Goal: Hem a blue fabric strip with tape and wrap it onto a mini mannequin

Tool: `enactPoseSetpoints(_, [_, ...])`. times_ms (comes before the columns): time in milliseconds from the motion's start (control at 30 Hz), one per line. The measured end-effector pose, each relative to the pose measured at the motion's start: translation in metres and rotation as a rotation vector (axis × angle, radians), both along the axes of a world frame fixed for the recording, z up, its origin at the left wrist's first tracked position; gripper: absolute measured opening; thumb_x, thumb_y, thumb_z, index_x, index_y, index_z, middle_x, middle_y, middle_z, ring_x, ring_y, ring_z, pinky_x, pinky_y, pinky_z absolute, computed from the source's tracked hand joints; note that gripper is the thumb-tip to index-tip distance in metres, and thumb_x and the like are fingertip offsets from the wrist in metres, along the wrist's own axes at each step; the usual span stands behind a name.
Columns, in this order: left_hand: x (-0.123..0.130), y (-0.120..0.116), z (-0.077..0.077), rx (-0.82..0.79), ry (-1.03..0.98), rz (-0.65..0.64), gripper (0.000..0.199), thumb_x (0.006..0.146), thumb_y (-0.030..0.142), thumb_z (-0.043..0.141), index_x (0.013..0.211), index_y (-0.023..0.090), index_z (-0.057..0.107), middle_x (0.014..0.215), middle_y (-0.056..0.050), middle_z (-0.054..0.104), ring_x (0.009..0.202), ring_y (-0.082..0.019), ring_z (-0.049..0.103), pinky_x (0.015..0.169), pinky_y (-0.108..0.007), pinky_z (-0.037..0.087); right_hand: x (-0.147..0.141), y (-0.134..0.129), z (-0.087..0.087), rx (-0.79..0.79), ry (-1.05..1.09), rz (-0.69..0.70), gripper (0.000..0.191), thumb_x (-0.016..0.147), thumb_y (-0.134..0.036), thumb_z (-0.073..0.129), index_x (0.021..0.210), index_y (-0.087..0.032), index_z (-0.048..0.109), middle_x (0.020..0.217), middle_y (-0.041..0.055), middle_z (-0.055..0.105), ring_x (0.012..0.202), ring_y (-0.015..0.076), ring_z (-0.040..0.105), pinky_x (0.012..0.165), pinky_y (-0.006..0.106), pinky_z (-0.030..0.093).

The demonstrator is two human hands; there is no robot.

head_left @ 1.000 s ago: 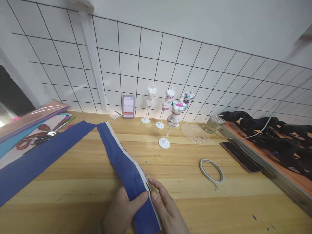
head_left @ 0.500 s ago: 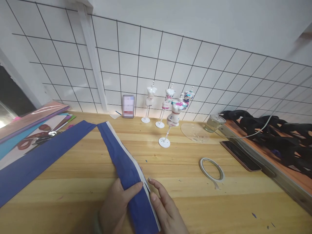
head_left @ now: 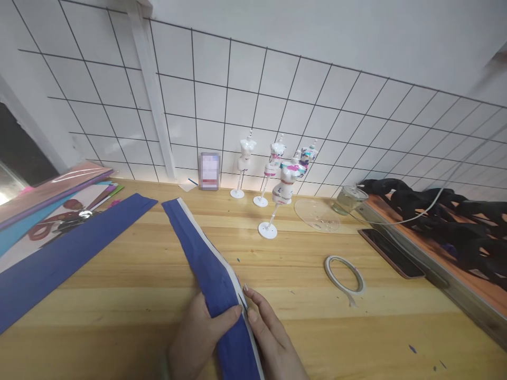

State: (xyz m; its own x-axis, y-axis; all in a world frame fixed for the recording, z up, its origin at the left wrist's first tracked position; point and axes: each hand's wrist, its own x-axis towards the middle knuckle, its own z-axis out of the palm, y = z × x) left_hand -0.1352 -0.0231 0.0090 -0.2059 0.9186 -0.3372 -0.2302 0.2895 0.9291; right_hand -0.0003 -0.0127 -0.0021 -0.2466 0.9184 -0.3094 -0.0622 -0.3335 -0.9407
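Note:
A long blue strip (head_left: 209, 258), paper or fabric, slants from the table's middle toward me, with a white tape band (head_left: 222, 261) along its right edge. My left hand (head_left: 206, 327) is closed on the strip, thumb pressed on top near the band and the other fingers out of sight beneath. On the other side, my right hand (head_left: 269, 332) pinches at the band's edge between thumb and forefinger. A narrow dark gap shows by the fingertips. Exactly what the right fingertips grip, strip edge or tape backing, is hard to make out.
Another blue strip (head_left: 79, 253) lies left, beside scissors (head_left: 47, 224) and coloured sheets (head_left: 35, 211). Several small mannequins (head_left: 283, 184) and a propped phone (head_left: 209, 171) stand behind. To the right are a tape roll (head_left: 344, 275), a dark phone (head_left: 390, 253) and a glass jar (head_left: 350, 198).
Both hands and the held strip have shifted slightly right. The strip's far end has come away from the other blue strip's tip, leaving a small gap.

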Motion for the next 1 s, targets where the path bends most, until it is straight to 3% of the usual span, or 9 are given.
enactPoseSetpoints(500, [0.0039,0.0002,-0.0003,0.008,0.007,-0.009,0.038,0.062,0.031,0.068,0.095,0.014,0.06,0.091,-0.011,0.071,0.089,-0.029,0.064,0.08,-0.04,0.05,-0.0011,0.0021,0.0032,-0.03,0.064,0.026,0.065,0.067,-0.064,0.061,0.117,-0.022,0.057,0.129,0.0069,0.053,0.123,0.0253,0.041,0.105,0.038,0.027])
enactPoseSetpoints(767, [0.0047,-0.0008,-0.0041,0.008,0.076,-0.038,0.036,0.065,0.032,0.067,0.095,0.012,0.061,0.089,-0.012,0.071,0.086,-0.03,0.065,0.076,-0.041,0.051,-0.0017,0.0021,0.004,-0.042,0.115,0.027,0.064,0.068,-0.062,0.062,0.117,-0.021,0.057,0.127,0.0074,0.055,0.124,0.025,0.04,0.099,0.034,0.037])
enactPoseSetpoints(1000, [0.0055,-0.0005,-0.0023,0.031,0.024,-0.035,0.038,0.066,0.031,0.066,0.099,0.013,0.06,0.096,-0.012,0.071,0.089,-0.029,0.065,0.078,-0.039,0.051,-0.0015,0.0018,0.0013,-0.009,0.062,0.009,0.064,0.068,-0.064,0.06,0.115,-0.022,0.058,0.126,0.0065,0.055,0.122,0.0243,0.043,0.102,0.035,0.033])
